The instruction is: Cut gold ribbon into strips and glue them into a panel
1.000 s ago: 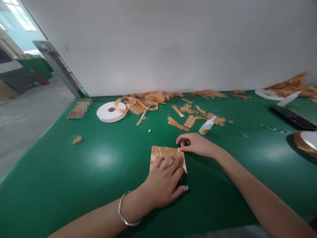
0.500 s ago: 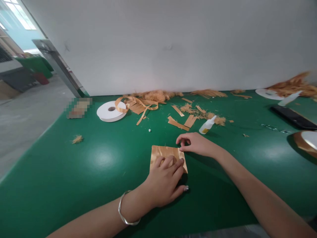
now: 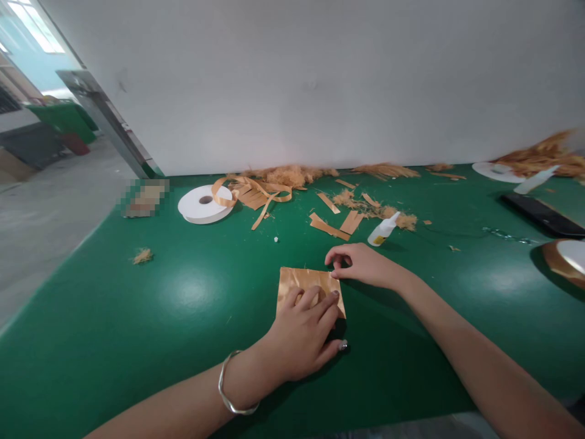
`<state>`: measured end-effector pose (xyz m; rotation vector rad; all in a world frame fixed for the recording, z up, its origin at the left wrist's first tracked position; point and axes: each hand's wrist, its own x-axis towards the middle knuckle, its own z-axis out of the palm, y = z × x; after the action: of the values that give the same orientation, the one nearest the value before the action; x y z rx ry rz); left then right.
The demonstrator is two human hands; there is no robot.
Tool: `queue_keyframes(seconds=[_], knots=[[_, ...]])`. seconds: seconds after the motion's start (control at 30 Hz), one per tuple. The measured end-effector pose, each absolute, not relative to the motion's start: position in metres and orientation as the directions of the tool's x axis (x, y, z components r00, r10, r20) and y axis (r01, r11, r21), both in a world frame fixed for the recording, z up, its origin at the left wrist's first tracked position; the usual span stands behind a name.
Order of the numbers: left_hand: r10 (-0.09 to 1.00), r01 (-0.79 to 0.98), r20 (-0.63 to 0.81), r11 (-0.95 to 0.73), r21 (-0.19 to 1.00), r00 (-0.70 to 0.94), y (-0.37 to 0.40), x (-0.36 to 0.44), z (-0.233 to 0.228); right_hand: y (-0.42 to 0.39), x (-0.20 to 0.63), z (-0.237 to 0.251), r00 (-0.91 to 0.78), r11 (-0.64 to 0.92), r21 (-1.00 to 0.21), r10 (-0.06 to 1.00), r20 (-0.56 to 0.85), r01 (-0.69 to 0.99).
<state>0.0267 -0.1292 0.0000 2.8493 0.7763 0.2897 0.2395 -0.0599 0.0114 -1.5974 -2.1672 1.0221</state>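
A flat, roughly square sheet of shiny tan-gold ribbon material (image 3: 304,281) lies near the middle of a green table (image 3: 137,323), just in front of the person. It has no clear long axis; its edges run nearly parallel to the table's near edge, its left edge slanting slightly and its right corner reaching down toward the viewer.

The left hand (image 3: 301,332) lies palm-down on the sheet's near half, fingers spread and pressing it flat, a silver bangle (image 3: 228,390) on the wrist. The right hand (image 3: 361,265) rests at the sheet's far right corner, thumb and forefinger pressed together on that corner.

Just beyond the right hand lies a small white glue bottle (image 3: 382,230) on its side, nozzle pointing up and right; its yellow label is too small to read. Around it are cut ribbon strips (image 3: 331,228) and frayed fibre scraps (image 3: 292,177). Farther left sits a white ribbon spool (image 3: 205,204) with loose gold ribbon (image 3: 256,195) trailing from it. A dark flat object (image 3: 543,216) and another spool (image 3: 567,259) lie at the far right.
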Motion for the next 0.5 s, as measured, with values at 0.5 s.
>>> queue_keyframes(seconds=[0.5], knots=[[0.518, 0.482, 0.136, -0.846, 0.227, 0.845, -0.129, 0.026, -0.002, -0.118, 0.233, -0.005, -0.416, 0.521, -0.123, 0.783, 0.462, 0.844]])
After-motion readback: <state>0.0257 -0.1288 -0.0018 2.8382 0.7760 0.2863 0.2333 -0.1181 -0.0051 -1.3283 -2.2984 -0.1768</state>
